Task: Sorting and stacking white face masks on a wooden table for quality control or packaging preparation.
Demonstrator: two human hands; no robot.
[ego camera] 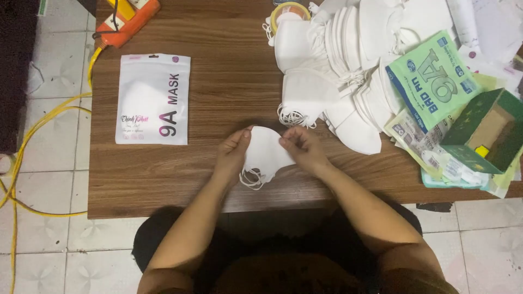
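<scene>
Both your hands close on one white mask (266,155) at the near edge of the wooden table (229,92) — your left hand (233,154) pinching its left side, your right hand (300,148) gripping the top right corner with curled fingers. The ear loops (251,179) trail loose below the left hand; gather them flat against the mask and keep both halves lined up so the fold stays clean.

Further out, a white pouch (153,99) lies flat to the left, well apart from the mask. A heap of white masks (348,71) spreads beyond your right hand, beside green packets (435,80) and a green box (487,130).

Your palms hide part of the mask — its right edge cannot be made out. An orange tool (128,20) at the far corner is cut off by the frame, and the heap's top runs out of view.
</scene>
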